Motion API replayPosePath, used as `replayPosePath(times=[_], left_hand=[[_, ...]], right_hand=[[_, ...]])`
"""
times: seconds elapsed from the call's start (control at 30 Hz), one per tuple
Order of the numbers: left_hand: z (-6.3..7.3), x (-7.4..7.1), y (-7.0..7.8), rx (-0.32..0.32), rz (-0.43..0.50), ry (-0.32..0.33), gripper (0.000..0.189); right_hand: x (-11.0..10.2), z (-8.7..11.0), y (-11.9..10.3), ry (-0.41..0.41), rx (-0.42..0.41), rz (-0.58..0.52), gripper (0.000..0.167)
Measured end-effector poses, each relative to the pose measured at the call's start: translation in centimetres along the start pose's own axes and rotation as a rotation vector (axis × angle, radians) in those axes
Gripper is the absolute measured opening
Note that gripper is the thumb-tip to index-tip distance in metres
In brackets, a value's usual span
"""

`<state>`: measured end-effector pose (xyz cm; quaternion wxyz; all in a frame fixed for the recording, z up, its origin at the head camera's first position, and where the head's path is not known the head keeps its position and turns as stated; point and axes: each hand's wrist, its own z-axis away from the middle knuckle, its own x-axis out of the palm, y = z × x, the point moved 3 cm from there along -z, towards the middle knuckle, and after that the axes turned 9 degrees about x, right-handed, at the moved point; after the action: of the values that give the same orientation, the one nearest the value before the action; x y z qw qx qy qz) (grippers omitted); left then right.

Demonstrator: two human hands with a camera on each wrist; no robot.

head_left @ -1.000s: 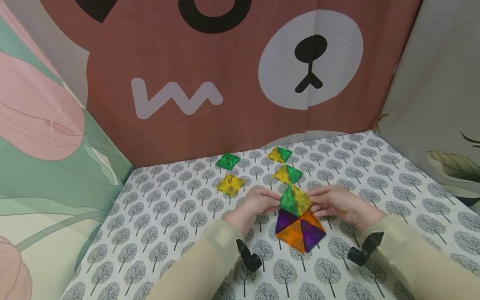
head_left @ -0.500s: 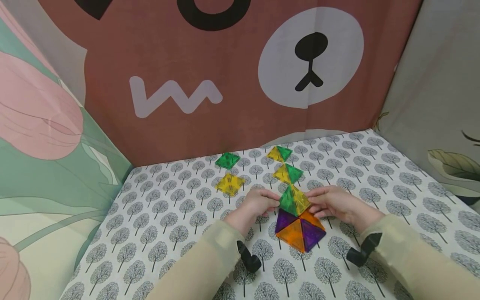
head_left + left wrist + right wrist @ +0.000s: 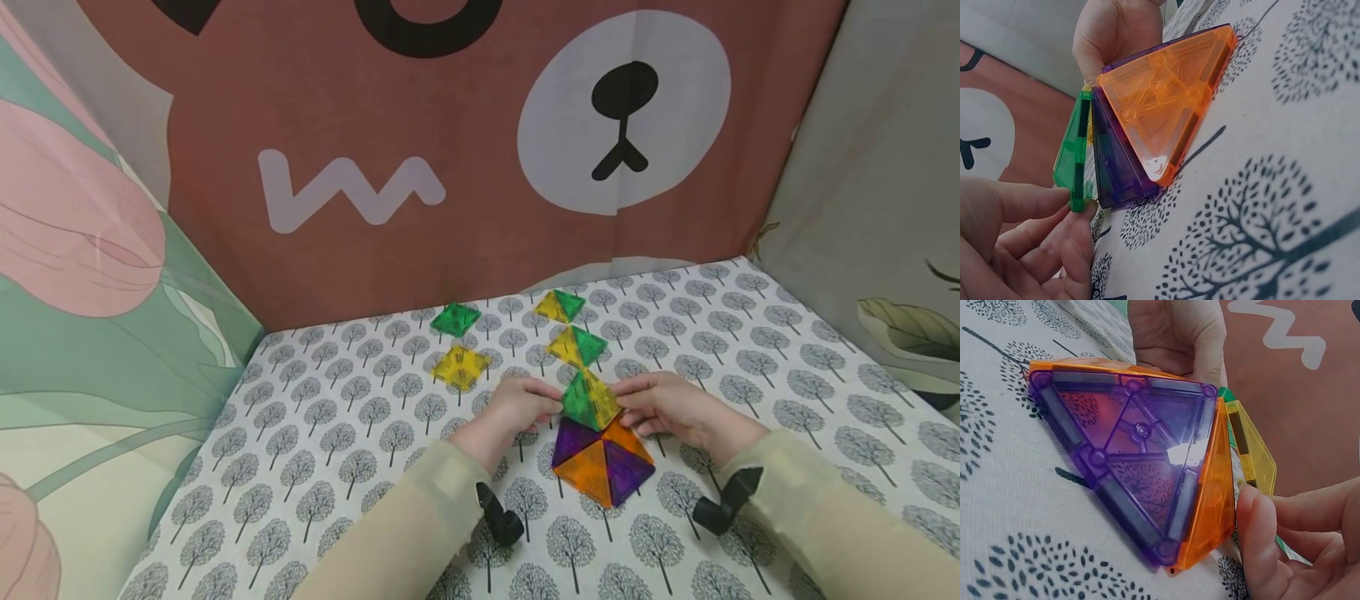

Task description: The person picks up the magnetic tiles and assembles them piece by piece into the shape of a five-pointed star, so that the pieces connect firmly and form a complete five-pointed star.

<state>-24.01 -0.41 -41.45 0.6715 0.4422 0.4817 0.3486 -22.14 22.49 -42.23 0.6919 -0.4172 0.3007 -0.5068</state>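
In the head view a green-and-yellow pyramid of translucent magnetic tiles [image 3: 591, 400] sits between both hands. My left hand [image 3: 519, 410] pinches its green side at the lower corner, and the left wrist view shows thumb and fingers on that green tile [image 3: 1072, 150]. On the opposite side my right hand [image 3: 666, 407] pinches the yellow tile [image 3: 1255, 447] between thumb and fingers. Just in front, a purple-and-orange pyramid [image 3: 604, 465] stands on the cloth at the held pyramid's near edge; whether they touch, I cannot tell. Its orange tile [image 3: 1163, 94] and purple tile [image 3: 1141, 456] fill the wrist views.
Behind the held piece, two more yellow-and-green pyramids [image 3: 577, 347] line up toward the back. To the left lie a yellow tile piece [image 3: 461, 368] and a green one [image 3: 455, 319]. Tree-print cloth [image 3: 330, 467] covers the table, with a bear-patterned curtain [image 3: 480, 242] behind.
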Motion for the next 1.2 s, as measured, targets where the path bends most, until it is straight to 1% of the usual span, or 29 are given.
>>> replayPosePath(times=[0.3, 0.53, 0.83, 1.2], left_hand=[[0.07, 0.00, 0.07, 0.005, 0.008, -0.009, 0.012], [0.09, 0.03, 0.08, -0.003, 0.004, -0.020, 0.011], [0.14, 0.04, 0.13, 0.008, -0.018, -0.028, 0.011], [0.34, -0.02, 0.26, 0.008, -0.018, -0.030, 0.012]], right_hand=[[0.23, 0.12, -0.15, 0.011, -0.005, 0.033, 0.044], [0.47, 0.25, -0.26, 0.020, -0.004, 0.045, 0.042], [0.51, 0.15, -0.17, 0.032, 0.001, 0.060, 0.041], [0.33, 0.10, -0.17, 0.053, 0.002, 0.083, 0.040]])
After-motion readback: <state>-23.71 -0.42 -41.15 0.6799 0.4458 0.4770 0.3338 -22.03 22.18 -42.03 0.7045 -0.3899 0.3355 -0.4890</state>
